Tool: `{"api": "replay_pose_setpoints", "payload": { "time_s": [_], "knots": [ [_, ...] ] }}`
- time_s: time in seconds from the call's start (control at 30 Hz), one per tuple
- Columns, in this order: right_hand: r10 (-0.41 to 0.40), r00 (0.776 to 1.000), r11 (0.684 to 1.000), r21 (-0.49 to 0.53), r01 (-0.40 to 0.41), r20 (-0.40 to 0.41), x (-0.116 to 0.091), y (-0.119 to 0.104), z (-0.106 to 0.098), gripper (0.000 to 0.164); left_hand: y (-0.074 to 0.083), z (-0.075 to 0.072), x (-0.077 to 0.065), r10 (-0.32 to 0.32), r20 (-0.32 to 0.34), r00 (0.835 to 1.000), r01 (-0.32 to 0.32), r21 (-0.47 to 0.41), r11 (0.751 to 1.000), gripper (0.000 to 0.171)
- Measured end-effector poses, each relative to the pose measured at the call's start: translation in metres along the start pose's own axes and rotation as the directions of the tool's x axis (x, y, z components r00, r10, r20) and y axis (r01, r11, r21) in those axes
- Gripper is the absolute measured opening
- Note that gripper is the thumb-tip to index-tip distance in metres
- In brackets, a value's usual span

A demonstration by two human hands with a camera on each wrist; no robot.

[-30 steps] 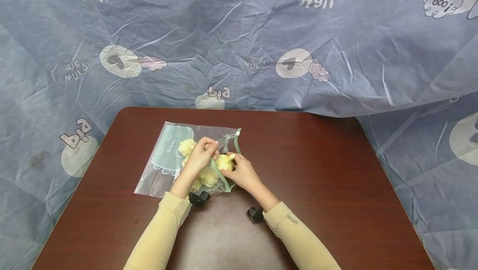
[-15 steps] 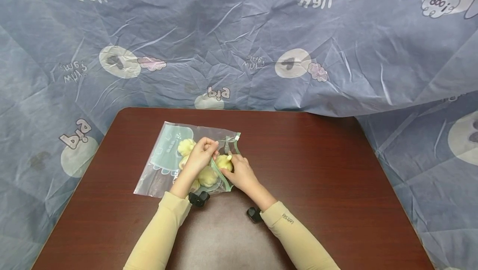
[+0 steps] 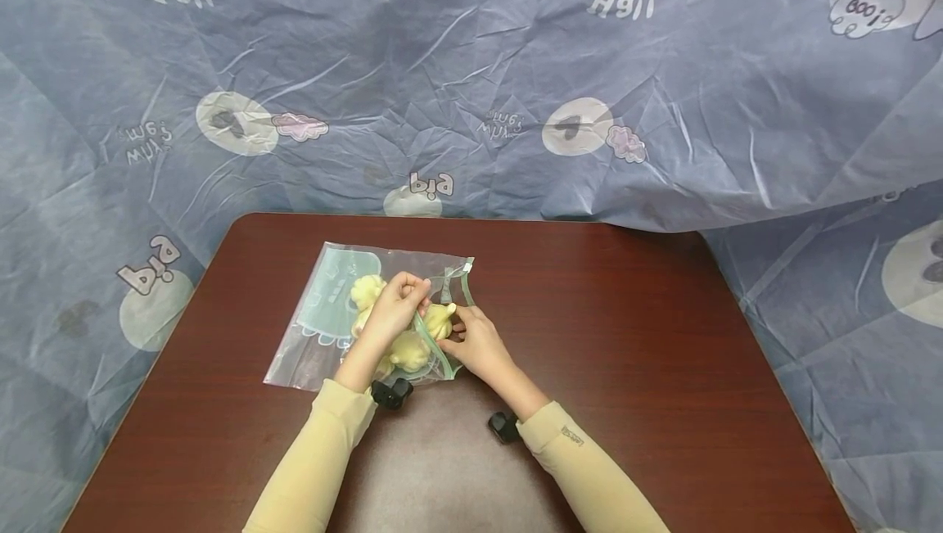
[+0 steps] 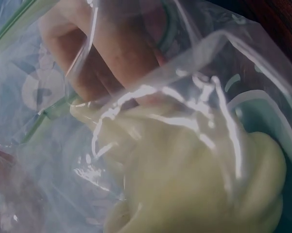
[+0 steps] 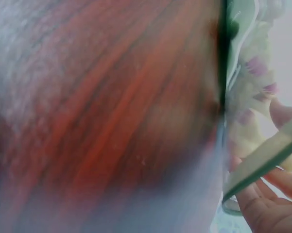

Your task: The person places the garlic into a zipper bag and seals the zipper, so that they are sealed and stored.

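Note:
A clear zip bag (image 3: 300, 357) with a green zip strip lies on the table, its mouth facing right. Several pale yellow garlic bulbs (image 3: 408, 351) are inside, one large in the left wrist view (image 4: 184, 170) behind shiny plastic. My left hand (image 3: 398, 304) pinches the upper edge of the mouth and lifts it. Just inside the opening sits a garlic bulb (image 3: 439, 322), stem toward the right. My right hand (image 3: 480, 343) is at the mouth beside this bulb, fingers spread and loosely bent. In the right wrist view, part of the right hand (image 5: 267, 208) shows behind the green-edged strip.
The dark red-brown table (image 3: 626, 353) extends around the bag. A white slider (image 3: 467, 265) sits at the far end of the zip. Behind the table hangs a blue printed cloth (image 3: 471, 107).
The garlic bulb at the mouth has moved slightly left, deeper into the bag. My right fingers have loosened from around it. The left hand stays in place.

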State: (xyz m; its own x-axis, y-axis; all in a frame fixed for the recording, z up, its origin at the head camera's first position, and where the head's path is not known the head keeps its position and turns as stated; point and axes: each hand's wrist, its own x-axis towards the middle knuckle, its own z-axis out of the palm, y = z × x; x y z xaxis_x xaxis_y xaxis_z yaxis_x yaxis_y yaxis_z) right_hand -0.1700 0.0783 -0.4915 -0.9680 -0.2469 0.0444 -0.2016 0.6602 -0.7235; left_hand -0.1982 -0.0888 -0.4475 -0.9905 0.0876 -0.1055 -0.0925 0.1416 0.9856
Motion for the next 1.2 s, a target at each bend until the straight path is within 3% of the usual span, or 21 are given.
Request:
{"api": "replay_pose_setpoints", "payload": {
  "time_s": [0.2, 0.37, 0.5, 0.63, 1.0, 1.2],
  "knots": [
    [0.063, 0.998, 0.997, 0.033, -0.063, -0.015, -0.006, 0.001, -0.011, 0.055, -0.001, -0.003, 0.001, 0.004, 0.000, 1.000, -0.004, 0.023, 1.000, 0.017],
    [0.086, 0.986, 0.996, 0.041, -0.081, -0.140, -0.011, 0.008, -0.024, 0.029, 0.004, -0.004, 0.000, -0.007, 0.013, 1.000, 0.007, 0.006, 1.000, 0.017],
    [0.143, 0.968, 0.989, 0.056, -0.134, -0.207, -0.011, 0.018, -0.028, 0.022, 0.006, -0.004, 0.000, -0.017, 0.008, 1.000, 0.016, 0.003, 1.000, 0.018],
    [0.195, 0.960, 0.980, 0.073, -0.184, -0.201, -0.012, 0.024, -0.027, 0.026, 0.002, -0.003, 0.001, 0.000, -0.007, 1.000, 0.000, -0.004, 1.000, 0.017],
    [0.188, 0.964, 0.982, 0.067, -0.179, -0.186, -0.016, 0.030, -0.020, 0.026, 0.001, -0.003, 0.000, 0.013, -0.012, 1.000, -0.013, 0.018, 1.000, 0.018],
    [0.208, 0.969, 0.976, 0.092, -0.196, -0.132, -0.019, 0.029, -0.015, 0.027, 0.002, -0.004, 0.001, -0.006, -0.007, 1.000, 0.006, 0.021, 1.000, 0.018]
  ]
}}
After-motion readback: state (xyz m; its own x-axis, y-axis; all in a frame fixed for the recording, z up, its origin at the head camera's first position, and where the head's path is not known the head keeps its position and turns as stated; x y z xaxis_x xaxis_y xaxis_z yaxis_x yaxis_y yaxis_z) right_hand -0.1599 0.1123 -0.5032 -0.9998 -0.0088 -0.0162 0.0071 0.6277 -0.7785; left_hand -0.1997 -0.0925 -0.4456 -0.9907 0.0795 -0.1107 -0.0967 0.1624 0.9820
